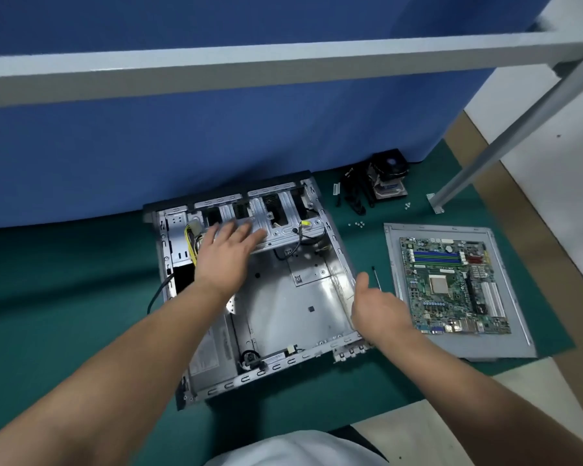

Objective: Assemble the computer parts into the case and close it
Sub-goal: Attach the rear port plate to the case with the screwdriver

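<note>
An open metal computer case (283,297) lies flat on the green mat, its inside bare apart from cables and a power supply (209,348) at the near left. My left hand (226,250) reaches in with straight fingers that rest on the drive cage (283,213) at the far side. At the case's right wall hovers my right hand (377,304), fingers relaxed, holding nothing. A green motherboard (451,284) lies on the grey side panel (505,344) to the right. A black CPU cooler (384,176) stands at the back.
A screwdriver (377,277) lies between the case and the side panel. Small screws (359,224) are scattered on the green mat (64,297) behind it. A blue partition (216,146) rises right behind the case, and a grey table frame leg (485,156) slants down at the right.
</note>
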